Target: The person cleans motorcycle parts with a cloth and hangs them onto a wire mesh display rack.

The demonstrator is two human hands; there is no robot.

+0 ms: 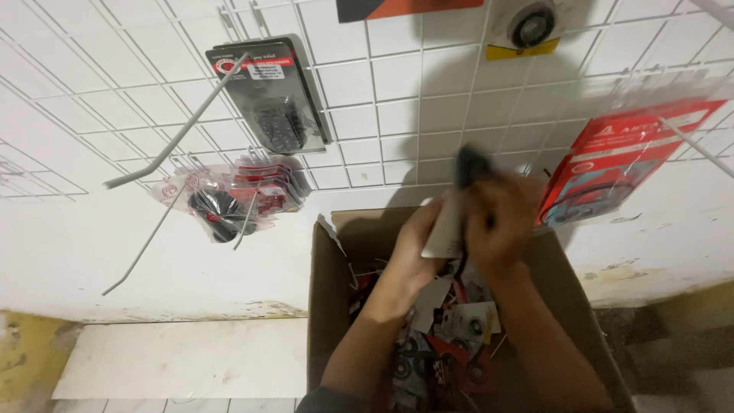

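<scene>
Both my hands are raised over an open cardboard box (325,291) that holds several carded packs of small black parts (451,336). My left hand (420,237) and my right hand (501,218) together grip one pale carded pack (447,226) with a dark item (470,164) at its top; the pack is blurred by motion. It is held just above the box's far rim, in front of the white wire grid wall (382,99).
Long metal hooks (180,134) stick out from the grid at left. Hanging packs: black ones (271,95), red-and-black ones (229,199), a red pack (619,157) at right, a disc pack (527,27) at top. A white floor slab (183,356) lies left of the box.
</scene>
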